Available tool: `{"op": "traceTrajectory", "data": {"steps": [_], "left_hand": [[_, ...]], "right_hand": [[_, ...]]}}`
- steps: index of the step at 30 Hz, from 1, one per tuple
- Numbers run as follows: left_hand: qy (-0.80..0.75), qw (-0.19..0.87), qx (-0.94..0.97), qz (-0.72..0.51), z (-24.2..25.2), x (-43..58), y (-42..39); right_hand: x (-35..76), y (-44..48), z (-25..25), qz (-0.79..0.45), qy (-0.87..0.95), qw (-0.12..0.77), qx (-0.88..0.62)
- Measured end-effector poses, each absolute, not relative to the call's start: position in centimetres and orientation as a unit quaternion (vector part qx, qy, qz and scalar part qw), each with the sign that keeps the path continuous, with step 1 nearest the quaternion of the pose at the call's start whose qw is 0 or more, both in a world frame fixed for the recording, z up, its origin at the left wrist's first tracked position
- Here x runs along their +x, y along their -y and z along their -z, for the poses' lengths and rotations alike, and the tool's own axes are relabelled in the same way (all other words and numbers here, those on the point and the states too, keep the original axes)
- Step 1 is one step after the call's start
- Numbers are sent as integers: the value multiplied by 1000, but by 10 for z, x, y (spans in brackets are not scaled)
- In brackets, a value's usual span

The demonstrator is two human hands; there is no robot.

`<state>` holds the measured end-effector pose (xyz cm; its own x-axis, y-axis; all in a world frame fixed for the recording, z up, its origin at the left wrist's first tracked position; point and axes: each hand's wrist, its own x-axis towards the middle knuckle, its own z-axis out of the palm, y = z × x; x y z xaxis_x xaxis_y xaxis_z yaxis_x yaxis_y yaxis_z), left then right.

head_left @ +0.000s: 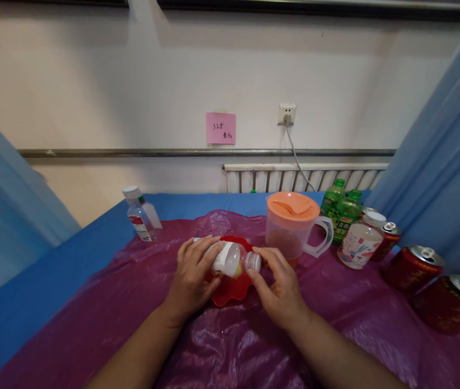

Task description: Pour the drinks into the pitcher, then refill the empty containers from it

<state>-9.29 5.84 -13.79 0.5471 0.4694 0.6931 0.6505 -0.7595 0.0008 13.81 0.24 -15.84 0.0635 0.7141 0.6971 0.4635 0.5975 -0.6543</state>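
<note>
A clear plastic bottle point(236, 258) with a white label lies nearly level between my hands, its capped end to the right. My left hand point(195, 273) is wrapped round the body of it. The thumb and fingers of my right hand point(278, 281) pinch the white cap point(253, 261). Under the bottle is a red dish point(230, 293) with a wavy rim; something yellowish shows there, too covered to name. Just behind my right hand stands a clear pitcher point(284, 237) with an orange lid and some brownish liquid inside.
To the left stands another clear bottle point(143, 216) with a white cap. On the right are green bottles point(341, 210), a white-capped jar-like bottle point(362, 243) and several red cans point(412, 270). Purple plastic sheeting point(230, 351) covers the blue table point(23, 286). Blue curtains point(440, 162) hang at both sides.
</note>
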Motion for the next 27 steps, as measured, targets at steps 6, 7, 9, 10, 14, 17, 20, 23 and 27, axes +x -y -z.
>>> {"op": "traceTrajectory", "data": {"steps": [6,7,9,10,14,17,20,23,27], "left_hand": [[317,134,-872,348,137,-92,-56],[316,134,-872,347,136,-92,-56],[317,137,-873,345,135,-91,-55],[318,137,-873,344,135,-92,-55],[330,138,-868,346,135,-93,-55],[344,141,-861,348,135,-96,-57],[352,134,-857,351,136,-98,-59],[365,111,-847,371,137,-97,-60],[384,54,-821,420,139,-95,-59]], "right_hand": [[139,0,157,-79,684,600,-406],[139,1,157,-75,685,601,-405],[139,1,156,-67,689,599,-402],[139,2,155,-64,692,597,-400],[139,4,152,-56,699,602,-382],[139,6,151,-50,691,620,-369],[139,7,151,-42,676,633,-375],[142,8,148,-46,650,649,-393],[156,18,138,-73,597,661,-449]]}}
